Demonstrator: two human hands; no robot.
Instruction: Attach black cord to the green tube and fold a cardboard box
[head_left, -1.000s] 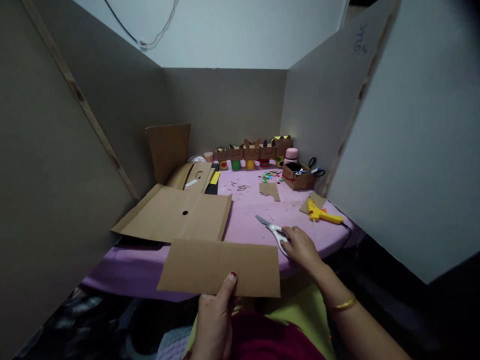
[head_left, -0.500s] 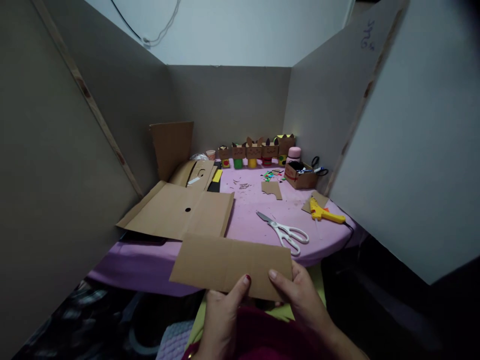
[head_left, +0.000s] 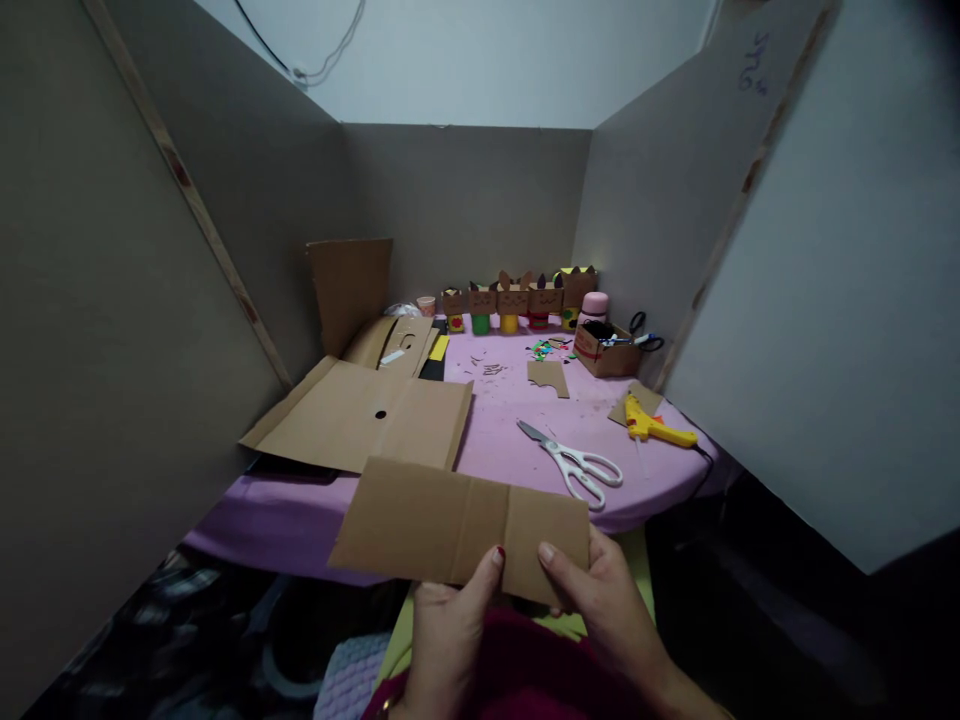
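I hold a long brown cardboard strip [head_left: 420, 520] with vertical creases in front of me, over the near edge of the purple table [head_left: 510, 440]. My left hand [head_left: 450, 630] pinches its lower edge, thumb on top. My right hand [head_left: 607, 610] grips the strip's right end, thumb on top too. White-handled scissors [head_left: 574, 462] lie on the table just beyond my right hand, untouched.
A large flat cardboard sheet [head_left: 360, 415] covers the table's left side. A yellow glue gun [head_left: 656, 425] lies at the right edge. At the back stand a row of small cardboard figures [head_left: 517, 298], a small box of tools [head_left: 604, 350] and paper scraps. Board walls enclose the table.
My right hand let go of the scissors on the table and came back to grip the strip's right end. The strip now shows a bend along its creases.
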